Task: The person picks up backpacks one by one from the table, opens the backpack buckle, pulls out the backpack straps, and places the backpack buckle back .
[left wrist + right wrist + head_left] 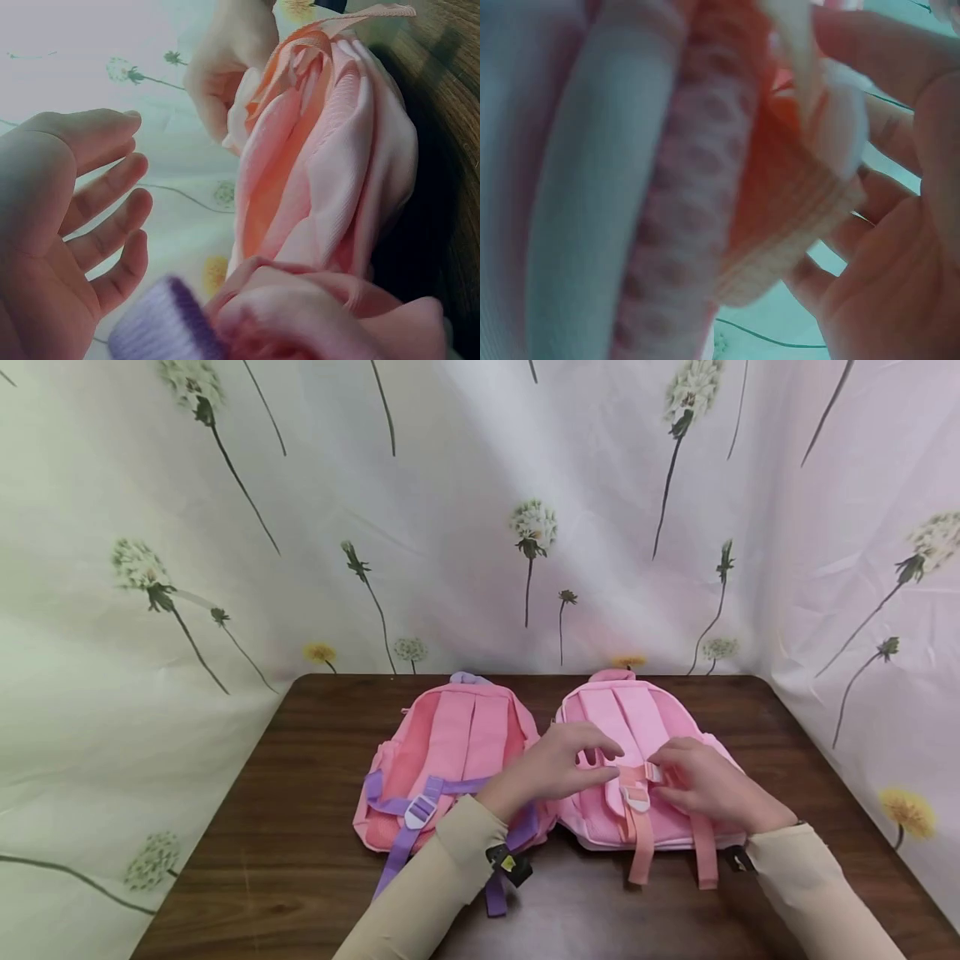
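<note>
In the head view, I see the orange-strapped backpack (636,735) lying back panel up on the table (300,777), just right of the purple-strapped backpack (457,735). Its long axis runs away from the person, roughly alongside that neighbour's; the carry loop (611,676) points away, the loose strap ends (705,856) toward the person. The right hand (708,785), well right of the purple-strapped backpack, pinches a white buckle (654,773). The left hand (562,764), at the purple-strapped backpack's right side, has loosely bent fingers and holds nothing.

In the left wrist view, that hand's relaxed fingers stand apart from the cloth; a purple strap (169,322) shows nearby, and the right hand's fingers curl at the buckle beyond.

In the right wrist view, blurred webbing fills the left part, with the buckle between thumb and fingers.
</note>
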Demonstrator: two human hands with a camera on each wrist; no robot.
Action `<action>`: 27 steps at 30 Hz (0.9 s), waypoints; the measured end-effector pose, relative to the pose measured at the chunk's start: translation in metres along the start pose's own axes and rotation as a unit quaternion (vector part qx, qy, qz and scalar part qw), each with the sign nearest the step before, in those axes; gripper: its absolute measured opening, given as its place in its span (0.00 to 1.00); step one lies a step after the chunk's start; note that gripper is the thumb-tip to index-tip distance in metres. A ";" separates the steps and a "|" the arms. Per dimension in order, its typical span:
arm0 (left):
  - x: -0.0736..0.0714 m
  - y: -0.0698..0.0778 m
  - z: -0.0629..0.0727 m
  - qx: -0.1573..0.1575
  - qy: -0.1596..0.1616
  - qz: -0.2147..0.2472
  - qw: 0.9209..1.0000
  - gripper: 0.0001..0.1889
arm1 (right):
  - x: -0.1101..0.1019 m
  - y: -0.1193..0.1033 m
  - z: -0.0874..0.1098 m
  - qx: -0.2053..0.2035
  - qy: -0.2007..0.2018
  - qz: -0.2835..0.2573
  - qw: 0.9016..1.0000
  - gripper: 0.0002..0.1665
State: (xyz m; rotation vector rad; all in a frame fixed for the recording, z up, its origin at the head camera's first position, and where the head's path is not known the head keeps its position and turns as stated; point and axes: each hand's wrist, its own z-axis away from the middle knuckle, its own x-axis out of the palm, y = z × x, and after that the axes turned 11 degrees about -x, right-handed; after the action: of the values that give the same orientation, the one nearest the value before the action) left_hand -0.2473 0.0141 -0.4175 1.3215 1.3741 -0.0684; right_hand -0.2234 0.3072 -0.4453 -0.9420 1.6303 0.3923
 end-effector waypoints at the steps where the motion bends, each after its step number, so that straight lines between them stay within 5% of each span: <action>1: 0.002 0.000 0.000 0.000 0.002 -0.002 1.000 0.13 | 0.002 0.000 0.000 0.000 -0.002 0.003 1.000 0.19; 21: 0.025 0.001 -0.009 -0.036 -0.001 0.012 0.999 0.17 | -0.003 -0.001 0.002 -0.003 0.012 -0.006 1.000 0.19; 27: 0.031 0.006 -0.011 -0.048 0.002 -0.034 0.998 0.20 | -0.005 -0.004 0.003 -0.028 0.060 0.021 0.998 0.20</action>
State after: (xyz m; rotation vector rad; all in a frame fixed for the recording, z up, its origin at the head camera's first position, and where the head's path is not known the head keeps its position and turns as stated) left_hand -0.2407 0.0438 -0.4322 1.1961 1.4088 -0.0443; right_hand -0.2185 0.3084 -0.4401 -0.9909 1.7576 0.4192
